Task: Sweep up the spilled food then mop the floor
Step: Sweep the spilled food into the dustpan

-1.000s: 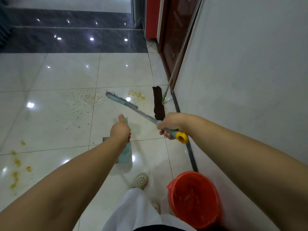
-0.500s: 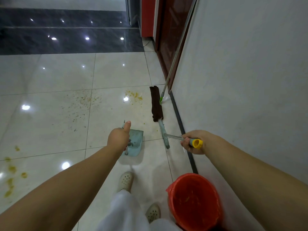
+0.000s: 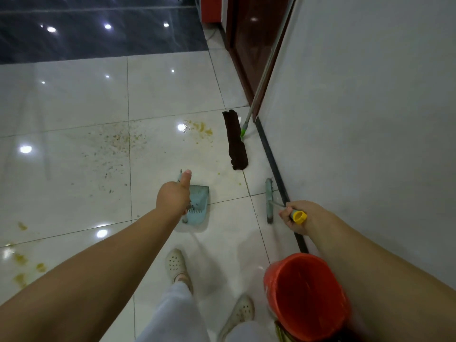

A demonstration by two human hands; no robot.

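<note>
At far left, yellow food smears (image 3: 21,264) lie on the white tiled floor (image 3: 74,95). Further right, a scatter of fine crumbs (image 3: 111,149) covers the tiles, and a second yellow spill (image 3: 201,128) lies beyond it near a light reflection.

The left hand (image 3: 172,196) grips the dustpan handle, fingers curled round it, thumb extended upward along it. The teal dustpan (image 3: 197,204) hangs below the hand, above the floor.

Right of the dustpan, a brown mop head (image 3: 235,140) lies flat on the floor, its pole (image 3: 267,62) leaning against the wall (image 3: 370,95).

The right hand (image 3: 299,217) holds the yellow-capped handle of the teal broom (image 3: 269,201), fingers clamped round it. The broom head is near the wall base.

A red bucket (image 3: 308,294) stands at lower right, beside the person's shoes (image 3: 176,264).
</note>
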